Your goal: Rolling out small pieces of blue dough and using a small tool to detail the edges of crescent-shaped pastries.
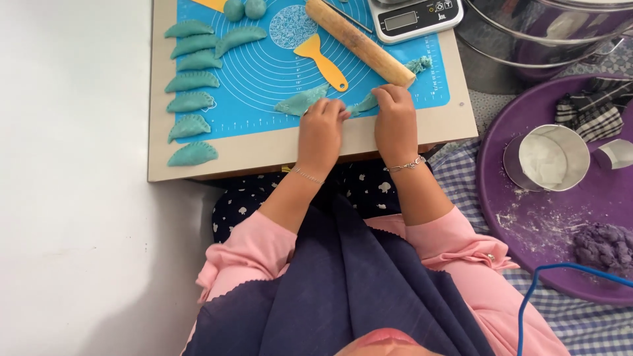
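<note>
Two hands work at the near edge of a blue mat (264,72) laid on a low board (409,128). Seen from the head camera, the left hand (321,128) has its fingers curled down onto the end of a teal dumpling (300,102), pinching its edge. The right hand (394,115) has its fingers bent and pressed onto a second teal piece of dough (364,103) just beside the first; whether it grips or only presses I cannot tell. Both pieces lie on the mat's near edge, between the hands and a yellow scraper (321,59). A wooden rolling pin (359,41) lies slanted just beyond the right hand. Seven finished dumplings (190,102) sit in a column along the board's left side. A kitchen scale (412,18) stands at the far edge. To the right, a purple tray (501,198) holds a metal cup (547,158) and a lump of purple dough (603,245).
</note>
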